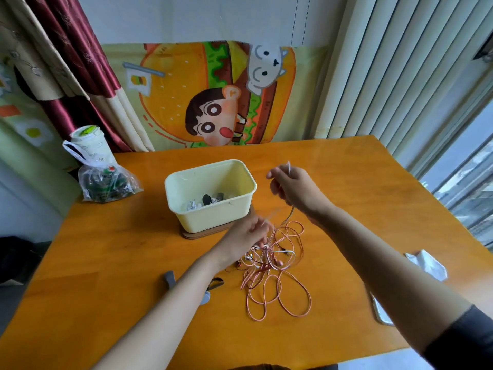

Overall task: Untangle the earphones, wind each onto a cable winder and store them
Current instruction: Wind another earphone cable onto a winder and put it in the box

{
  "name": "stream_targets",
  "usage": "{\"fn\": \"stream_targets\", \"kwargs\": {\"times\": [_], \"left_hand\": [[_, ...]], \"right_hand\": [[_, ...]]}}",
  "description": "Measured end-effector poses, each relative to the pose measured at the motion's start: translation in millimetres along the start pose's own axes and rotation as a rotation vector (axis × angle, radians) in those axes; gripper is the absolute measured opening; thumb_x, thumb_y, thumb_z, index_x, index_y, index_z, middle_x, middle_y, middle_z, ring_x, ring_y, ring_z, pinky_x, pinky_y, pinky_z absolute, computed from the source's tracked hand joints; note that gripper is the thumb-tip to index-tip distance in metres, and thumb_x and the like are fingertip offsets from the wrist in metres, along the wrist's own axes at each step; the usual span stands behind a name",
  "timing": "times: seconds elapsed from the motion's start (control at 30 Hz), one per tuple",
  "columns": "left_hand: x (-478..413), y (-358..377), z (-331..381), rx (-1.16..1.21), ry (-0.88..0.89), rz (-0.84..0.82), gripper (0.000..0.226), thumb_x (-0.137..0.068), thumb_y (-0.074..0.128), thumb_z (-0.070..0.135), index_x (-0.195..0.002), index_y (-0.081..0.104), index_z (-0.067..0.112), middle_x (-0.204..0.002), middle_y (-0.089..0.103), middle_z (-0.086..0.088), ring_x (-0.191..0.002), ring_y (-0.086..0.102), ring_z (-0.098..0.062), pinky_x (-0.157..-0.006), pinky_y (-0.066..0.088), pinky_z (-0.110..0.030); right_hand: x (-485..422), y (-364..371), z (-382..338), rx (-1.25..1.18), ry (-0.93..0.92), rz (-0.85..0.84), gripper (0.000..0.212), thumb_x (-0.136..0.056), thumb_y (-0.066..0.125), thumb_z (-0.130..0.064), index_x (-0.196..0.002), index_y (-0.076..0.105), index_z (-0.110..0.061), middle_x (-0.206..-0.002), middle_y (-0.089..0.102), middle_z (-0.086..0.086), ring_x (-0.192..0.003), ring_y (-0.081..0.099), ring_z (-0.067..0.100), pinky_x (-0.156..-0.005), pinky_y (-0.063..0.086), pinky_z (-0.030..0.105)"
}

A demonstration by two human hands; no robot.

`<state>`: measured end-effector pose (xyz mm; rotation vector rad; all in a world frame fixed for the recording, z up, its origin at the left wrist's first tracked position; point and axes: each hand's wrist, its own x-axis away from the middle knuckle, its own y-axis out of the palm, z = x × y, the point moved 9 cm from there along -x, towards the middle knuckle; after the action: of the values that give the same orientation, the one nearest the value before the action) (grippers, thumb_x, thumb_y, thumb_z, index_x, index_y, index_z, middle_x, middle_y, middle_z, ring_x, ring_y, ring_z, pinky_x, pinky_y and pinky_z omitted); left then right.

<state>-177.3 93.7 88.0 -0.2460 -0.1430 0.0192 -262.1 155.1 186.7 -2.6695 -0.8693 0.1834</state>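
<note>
the earphones (272, 263) lie in one knotted heap of thin salmon-pink and white cable on the tabletop (120, 263), just below frame centre, with loose loops spilling toward the lower edge. one strand rises to the right hand (293, 188), which pinches it, a pale end sticking up above the fingers. the blurred left hand (248, 236) seems to pinch another strand at the heap's upper left. cable winders (169, 278), grey, dark and pale blue, lie left of the heap. the cream storage box (210, 217) stands open at centre, with wound white earphones inside.
</note>
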Motion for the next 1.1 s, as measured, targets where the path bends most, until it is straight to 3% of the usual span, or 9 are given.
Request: {"fn": "stream_targets", "kwargs": {"times": [0.07, 0.17, 0.3, 0.37, 0.47, 0.6, 0.8, 0.93, 1.1], "left_hand": [[0, -1, -28, -0.155, -0.067, 0.001, 0.014, -0.098, 0.050, 0.022, -0.094, 0.063, 0.018, -0.081, 0.059, 0.000, -0.073, 0.056, -0.003, -0.074, 0.046, -0.017], [2, -11, -70, -0.271, -0.183, 0.034, 0.023, -0.099, 0.048, 0.023, -0.080, 0.060, 0.020, -0.084, 0.066, -0.006, -0.090, 0.062, -0.022, -0.087, 0.047, -0.037], [7, -27, -104, -0.352, -0.291, 0.068, 0.037, -0.102, 0.038, 0.017, -0.073, 0.060, 0.019, -0.084, 0.067, -0.004, -0.092, 0.063, -0.022, -0.092, 0.047, -0.034], [3, -39, -87, -0.287, -0.253, 0.149, 0.038, -0.103, 0.036, 0.017, -0.074, 0.060, 0.016, -0.082, 0.067, -0.005, -0.087, 0.064, -0.020, -0.089, 0.049, -0.037], [-8, -62, -17, -0.170, -0.058, 0.350, 0.036, -0.103, 0.038, 0.019, -0.076, 0.061, 0.014, -0.083, 0.065, -0.006, -0.088, 0.063, -0.020, -0.087, 0.050, -0.037], [-3, -66, 90, -0.024, 0.255, 0.447, 0.032, -0.102, 0.039, 0.020, -0.081, 0.062, 0.020, -0.065, 0.056, -0.003, -0.069, 0.063, -0.017, -0.075, 0.054, -0.026], [0, -67, 119, 0.051, 0.349, 0.384, 0.027, -0.101, 0.042, 0.026, -0.096, 0.068, 0.024, -0.064, 0.054, -0.003, -0.071, 0.064, -0.022, -0.077, 0.057, -0.031], [2, -69, 98, 0.083, 0.289, 0.426, 0.027, -0.101, 0.042, 0.028, -0.096, 0.069, 0.031, -0.071, 0.056, 0.002, -0.088, 0.065, -0.022, -0.090, 0.054, -0.039], [-2, -54, 74, 0.225, 0.247, 0.330, 0.026, -0.101, 0.041, 0.028, -0.122, 0.057, 0.029, -0.106, 0.061, 0.012, -0.106, 0.058, -0.002, -0.093, 0.048, -0.019]], "right_hand": [[-1, -18, -6, -0.026, 0.017, 0.053, 0.030, -0.102, 0.038, -0.019, -0.078, 0.055, -0.019, -0.057, 0.049, -0.004, -0.039, 0.034, 0.000, -0.037, 0.027, 0.012], [-3, -40, -17, 0.072, 0.040, 0.056, 0.030, -0.098, 0.045, -0.022, -0.073, 0.061, -0.018, -0.053, 0.049, -0.006, -0.038, 0.035, 0.000, -0.036, 0.026, 0.011], [-3, -66, -29, 0.209, 0.000, 0.118, 0.035, -0.092, 0.052, -0.026, -0.062, 0.062, -0.012, -0.046, 0.049, -0.008, -0.037, 0.038, 0.000, -0.039, 0.030, 0.011], [-2, -65, -24, 0.355, -0.023, 0.101, 0.038, -0.093, 0.054, -0.030, -0.064, 0.065, -0.007, -0.048, 0.052, -0.008, -0.037, 0.040, -0.001, -0.040, 0.032, 0.011], [-2, -35, 5, 0.573, 0.022, -0.079, 0.034, -0.092, 0.056, -0.037, -0.082, 0.072, -0.008, -0.064, 0.063, -0.006, -0.051, 0.051, 0.001, -0.048, 0.038, 0.015], [3, 8, 24, 0.588, -0.028, -0.227, 0.034, -0.086, 0.066, -0.031, -0.114, 0.063, -0.011, -0.095, 0.066, 0.002, -0.074, 0.055, 0.009, -0.066, 0.042, 0.019], [16, 37, 0, 0.352, -0.206, -0.170, 0.017, -0.089, 0.063, -0.025, -0.096, 0.071, -0.011, -0.060, 0.050, -0.018, -0.049, 0.047, -0.005, -0.051, 0.035, 0.011], [17, 44, -3, 0.342, -0.266, -0.163, 0.013, -0.088, 0.065, -0.022, -0.094, 0.069, -0.011, -0.070, 0.056, -0.010, -0.055, 0.049, -0.007, -0.054, 0.033, 0.012], [11, 33, 0, 0.311, -0.202, -0.057, 0.015, -0.091, 0.061, -0.018, -0.079, 0.066, -0.009, -0.064, 0.055, -0.013, -0.053, 0.049, -0.007, -0.054, 0.033, 0.011]]}}
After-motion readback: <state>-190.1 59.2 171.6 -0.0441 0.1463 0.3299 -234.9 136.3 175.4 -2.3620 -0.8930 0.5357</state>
